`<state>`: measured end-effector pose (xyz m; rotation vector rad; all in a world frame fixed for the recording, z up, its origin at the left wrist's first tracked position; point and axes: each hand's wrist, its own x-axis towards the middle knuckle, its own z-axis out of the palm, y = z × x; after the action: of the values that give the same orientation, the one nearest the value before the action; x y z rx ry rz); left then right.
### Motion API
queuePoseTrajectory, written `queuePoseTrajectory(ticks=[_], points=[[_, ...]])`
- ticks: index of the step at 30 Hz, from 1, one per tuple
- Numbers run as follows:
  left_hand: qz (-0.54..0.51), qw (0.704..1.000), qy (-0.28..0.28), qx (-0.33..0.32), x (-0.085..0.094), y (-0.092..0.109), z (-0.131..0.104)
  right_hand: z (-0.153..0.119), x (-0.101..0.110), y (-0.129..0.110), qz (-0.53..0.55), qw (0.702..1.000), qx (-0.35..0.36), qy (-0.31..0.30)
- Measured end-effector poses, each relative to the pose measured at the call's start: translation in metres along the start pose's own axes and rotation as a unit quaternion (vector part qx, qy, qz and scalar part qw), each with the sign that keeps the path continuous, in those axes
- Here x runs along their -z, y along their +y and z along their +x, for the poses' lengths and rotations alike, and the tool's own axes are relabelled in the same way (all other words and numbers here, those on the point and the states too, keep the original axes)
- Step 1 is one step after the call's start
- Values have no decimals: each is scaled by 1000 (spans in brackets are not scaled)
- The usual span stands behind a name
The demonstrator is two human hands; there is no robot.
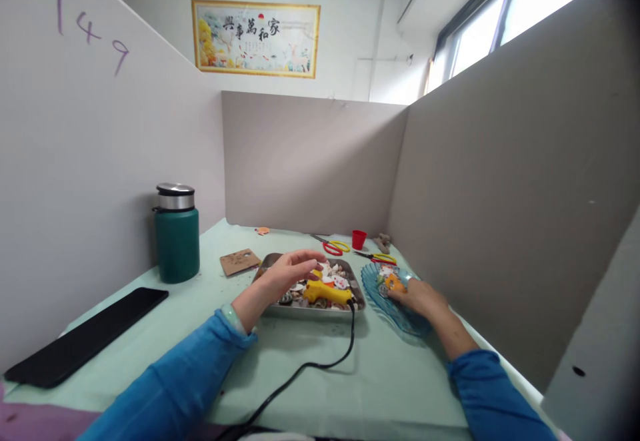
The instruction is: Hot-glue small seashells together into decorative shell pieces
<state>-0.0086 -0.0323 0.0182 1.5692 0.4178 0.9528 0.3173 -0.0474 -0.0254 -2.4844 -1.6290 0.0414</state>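
My left hand point(287, 276) hovers over a metal tray point(313, 313), fingers stretched out and holding nothing. Shells and small decorated pieces fill the tray, and a yellow hot glue gun point(327, 293) lies across them with its black cord running toward me. On the right, my right hand point(419, 296) reaches into a blue glass dish point(407, 323). Its fingers close down at an orange piece point(395, 284) among small colourful items; the fingertips are partly hidden, so what they grip is unclear.
A green bottle point(177, 244) and a long black object point(90, 336) stand to the left. Behind the tray are a brown card point(240, 262), red-and-yellow scissors point(334, 248), yellow-and-red handled pliers or scissors point(379, 258) and a red cup point(359, 240). Grey partitions point(315, 161) enclose the table.
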Motion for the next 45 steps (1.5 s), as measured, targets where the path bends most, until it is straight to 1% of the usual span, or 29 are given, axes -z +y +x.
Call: queuePoseTrajectory(ticks=[4, 9, 16, 23, 26, 30, 32, 34, 35, 37, 38, 39, 40, 41, 42, 43, 44, 45], points=[[6, 1000, 6, 8, -1, 0, 0, 4, -6, 0, 11, 1000, 9, 10], [15, 1000, 5, 6, -1, -1, 1, 8, -8, 0, 19, 999, 22, 28], [11, 1000, -4, 7, 1, -5, 3, 10, -8, 4, 13, 1000, 2, 13], [11, 1000, 4, 21, 2, -6, 4, 12, -8, 5, 11, 1000, -7, -5], [11, 1000, 7, 26, 2, -5, 4, 12, -8, 3, 14, 1000, -5, -4], [8, 1000, 6, 25, 0, -3, 2, 9, -5, 2, 15, 1000, -25, 5], [9, 1000, 9, 23, -2, -2, 2, 8, -2, 4, 18, 999, -24, 14], [12, 999, 28, 19, -1, -3, 3, 5, 1, 6, 19, 999, -14, 32], [14, 999, 45, 17, 0, -3, 4, 3, 3, 5, 17, 999, -8, 50], [21, 995, 95, 12, 4, -4, 8, -5, 8, -1, 18, 994, 6, 106], [30, 992, 124, 9, 8, -5, 10, -11, 12, -7, 25, 989, 18, 144], [48, 987, 155, 3, 12, -5, 11, -18, 16, -15, 42, 980, 44, 190], [80, 980, 182, -3, 17, -5, 13, -26, 20, -26, 64, 968, 87, 225], [121, 972, 202, -12, 22, -4, 14, -34, 25, -38, 85, 956, 146, 239], [174, 961, 214, -20, 27, -3, 14, -43, 29, -52, 97, 943, 214, 235], [239, 945, 223, -26, 32, -1, 14, -50, 33, -66, 96, 932, 280, 211], [309, 923, 229, -32, 35, 0, 13, -57, 37, -79, 84, 924, 326, 179], [379, 896, 228, -36, 38, 2, 12, -62, 40, -93, 59, 922, 358, 137]])
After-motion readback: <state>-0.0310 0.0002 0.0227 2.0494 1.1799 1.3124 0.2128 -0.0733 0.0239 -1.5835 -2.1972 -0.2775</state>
